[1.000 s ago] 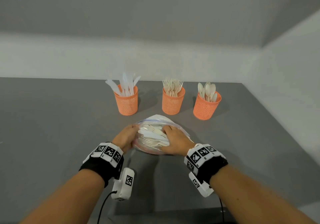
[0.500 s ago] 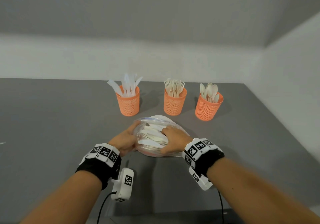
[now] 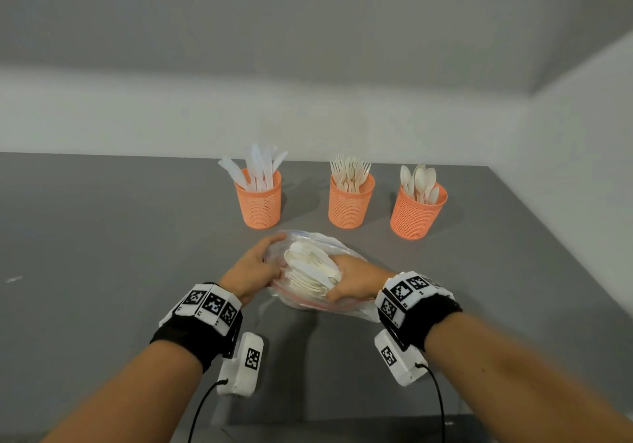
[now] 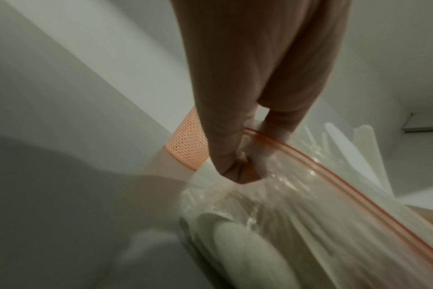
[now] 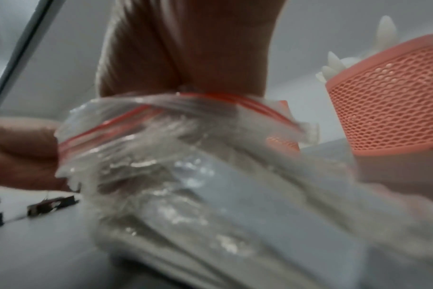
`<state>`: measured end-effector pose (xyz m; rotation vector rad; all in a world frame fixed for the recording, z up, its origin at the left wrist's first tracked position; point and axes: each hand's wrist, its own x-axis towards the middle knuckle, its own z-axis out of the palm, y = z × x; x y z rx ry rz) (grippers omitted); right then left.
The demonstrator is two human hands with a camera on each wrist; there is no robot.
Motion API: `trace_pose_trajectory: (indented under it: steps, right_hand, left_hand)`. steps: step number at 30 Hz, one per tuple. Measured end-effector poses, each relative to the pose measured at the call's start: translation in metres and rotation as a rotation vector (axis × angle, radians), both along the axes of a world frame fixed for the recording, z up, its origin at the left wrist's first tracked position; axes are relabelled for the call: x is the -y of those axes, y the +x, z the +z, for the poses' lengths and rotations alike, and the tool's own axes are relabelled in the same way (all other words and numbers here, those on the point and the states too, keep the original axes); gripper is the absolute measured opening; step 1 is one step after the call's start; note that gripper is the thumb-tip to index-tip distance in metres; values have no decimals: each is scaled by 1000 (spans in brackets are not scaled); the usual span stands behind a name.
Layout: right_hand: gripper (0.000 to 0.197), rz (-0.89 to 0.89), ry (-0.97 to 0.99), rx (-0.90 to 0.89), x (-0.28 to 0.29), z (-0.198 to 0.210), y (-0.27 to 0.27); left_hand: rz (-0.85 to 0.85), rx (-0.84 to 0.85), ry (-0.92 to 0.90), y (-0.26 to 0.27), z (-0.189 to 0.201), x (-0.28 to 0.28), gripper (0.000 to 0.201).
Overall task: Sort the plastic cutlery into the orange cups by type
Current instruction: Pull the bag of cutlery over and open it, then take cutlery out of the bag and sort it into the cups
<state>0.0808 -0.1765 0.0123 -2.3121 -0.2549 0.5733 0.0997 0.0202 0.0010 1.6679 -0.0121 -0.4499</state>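
Note:
A clear zip bag [image 3: 301,302] with a red seal lies on the grey table, stuffed with a bundle of white cutlery [image 3: 310,268]. My left hand [image 3: 253,268] pinches the bag's rim [image 4: 309,156] on the left. My right hand [image 3: 356,278] is inside the bag's mouth, and the seal [image 5: 210,97] runs across it. Its fingers curl round the bundle. Behind the bag stand three orange mesh cups: knives [image 3: 259,204], forks [image 3: 349,204] and spoons [image 3: 416,215].
The grey table [image 3: 102,254] runs back to a white wall and ends at an edge on the right [image 3: 548,254]. The spoon cup [image 5: 388,109] stands close beside my right hand.
My right hand has pushed further into the bag and curled round the cutlery. The left hand has slid up along the rim and holds the mouth wider. The cups have not moved.

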Motion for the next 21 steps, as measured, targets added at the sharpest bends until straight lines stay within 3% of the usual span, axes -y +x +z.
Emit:
trace_pose_trajectory:
  steps: [6,8,9,10,13,15,17,21]
  right_hand:
    - [51,-244,293,-144,24,5,10]
    - [36,-250,357,-129,27,9,7]
    - [28,-235,409,-115,27,14,6]
    - [23,-233,478,-94,27,18,5]
    - [37,-361,686,10,26,31,10]
    - [41,-461,815,70,25,42,13]
    - [28,-500,931,118,25,53,15]
    - [18,-477,1072,122,28,69,12]
  left_hand:
    - [-65,69,131,-5,3,-3,46]
    - [-132,160,290,-7,6,0,40]
    - [-160,227,373,-9,9,2,46]
    - [-189,307,444,-11,11,4,64]
    - [-324,493,563,-19,16,14,114]
    - [-425,523,764,-21,11,23,123]
    - [-441,493,945,-20,2,32,111]
    - [-378,373,1052,-10,-5,41,85]
